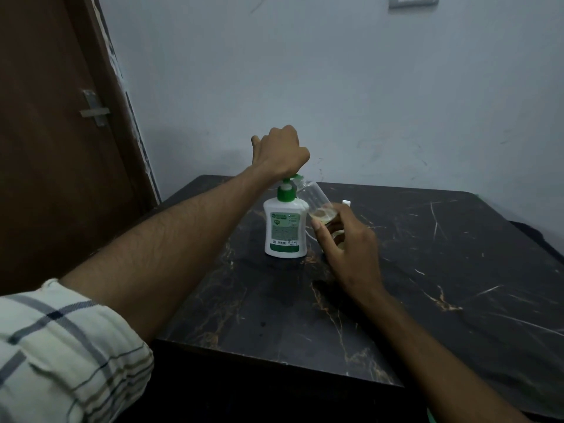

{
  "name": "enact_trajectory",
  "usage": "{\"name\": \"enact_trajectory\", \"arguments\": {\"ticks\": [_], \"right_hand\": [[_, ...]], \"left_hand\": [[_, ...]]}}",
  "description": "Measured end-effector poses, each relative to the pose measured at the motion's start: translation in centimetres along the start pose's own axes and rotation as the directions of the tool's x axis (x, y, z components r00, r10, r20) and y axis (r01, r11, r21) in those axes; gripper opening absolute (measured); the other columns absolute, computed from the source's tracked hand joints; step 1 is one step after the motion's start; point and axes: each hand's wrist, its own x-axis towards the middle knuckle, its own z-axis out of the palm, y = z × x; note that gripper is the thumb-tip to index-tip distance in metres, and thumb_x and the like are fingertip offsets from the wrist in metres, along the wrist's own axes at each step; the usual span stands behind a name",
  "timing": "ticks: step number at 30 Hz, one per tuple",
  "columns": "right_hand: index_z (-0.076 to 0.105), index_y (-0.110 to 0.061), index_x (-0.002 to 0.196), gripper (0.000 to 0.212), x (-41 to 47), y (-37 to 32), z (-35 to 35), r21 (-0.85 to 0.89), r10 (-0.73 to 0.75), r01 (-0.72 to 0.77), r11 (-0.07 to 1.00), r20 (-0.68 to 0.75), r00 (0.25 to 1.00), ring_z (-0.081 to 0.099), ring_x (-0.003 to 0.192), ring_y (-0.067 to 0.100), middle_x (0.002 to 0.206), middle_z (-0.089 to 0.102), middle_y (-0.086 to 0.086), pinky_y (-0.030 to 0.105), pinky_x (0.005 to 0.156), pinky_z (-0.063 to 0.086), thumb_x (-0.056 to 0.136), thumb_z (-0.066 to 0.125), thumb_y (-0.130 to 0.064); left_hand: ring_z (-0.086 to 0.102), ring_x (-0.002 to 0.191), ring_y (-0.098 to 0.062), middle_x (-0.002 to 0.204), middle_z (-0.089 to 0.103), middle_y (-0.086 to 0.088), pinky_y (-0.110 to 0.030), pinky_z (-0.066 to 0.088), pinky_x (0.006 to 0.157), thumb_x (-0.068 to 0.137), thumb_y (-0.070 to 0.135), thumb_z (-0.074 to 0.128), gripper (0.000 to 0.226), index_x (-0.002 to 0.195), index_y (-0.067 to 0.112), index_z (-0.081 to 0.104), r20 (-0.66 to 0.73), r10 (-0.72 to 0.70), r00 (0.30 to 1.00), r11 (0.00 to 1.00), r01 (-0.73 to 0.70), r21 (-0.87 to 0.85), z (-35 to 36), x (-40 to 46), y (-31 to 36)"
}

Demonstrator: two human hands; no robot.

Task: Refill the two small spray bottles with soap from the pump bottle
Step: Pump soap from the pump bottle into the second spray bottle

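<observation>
A dark table (427, 270) fills the lower right, its black marble-look top streaked with thin gold and white veins. Its front edge runs across the bottom, dropping into shadow below. Behind it stands a pale bluish-white wall (335, 87), scuffed with faint dark marks just above the tabletop. High at the upper right of the wall sits a grey switch plate (413, 0), partly cut off by the frame. To the left stands a brown wooden door (45, 148), carrying a metal latch (94, 108).
</observation>
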Motion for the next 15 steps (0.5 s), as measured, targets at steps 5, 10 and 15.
{"name": "enact_trajectory", "arguments": {"ticks": [5,10,15], "right_hand": [[0.060,-0.027,0.120,0.023,-0.02,0.01,-0.02,0.008,0.000,0.000,1.000,0.000,1.000,0.065,0.091,-0.007,0.098,0.062,-0.022,0.008,0.071,0.051,0.102,0.063,-0.041],[0.061,-0.026,0.119,0.021,0.00,-0.21,-0.02,0.017,-0.022,0.022,1.000,-0.004,1.000,0.063,0.090,-0.011,0.094,0.057,-0.032,0.006,0.071,0.048,0.102,0.064,-0.038],[0.062,-0.023,0.119,0.022,-0.09,-0.10,-0.10,0.041,-0.018,0.019,0.999,-0.012,1.000,0.066,0.091,-0.008,0.095,0.061,-0.027,0.007,0.073,0.050,0.102,0.065,-0.037]], "left_hand": [[0.044,0.063,-0.022,0.065,0.052,0.000,-0.048,0.038,0.094,0.079,0.015,0.055,0.017,0.066,0.016,0.045,-0.016,0.027,1.000,1.000,-0.027,0.006,-0.33,0.08,0.27],[0.055,0.071,-0.025,0.076,0.069,-0.005,-0.048,0.039,0.096,0.080,0.015,0.054,0.010,0.070,0.014,0.053,-0.005,0.010,1.000,1.000,-0.010,-0.003,-0.17,-0.09,0.08],[0.061,0.074,-0.026,0.077,0.069,-0.004,-0.047,0.044,0.095,0.075,0.019,0.052,0.008,0.072,0.014,0.057,0.008,0.006,1.000,1.000,-0.006,-0.027,-0.36,-0.15,0.24]]}}
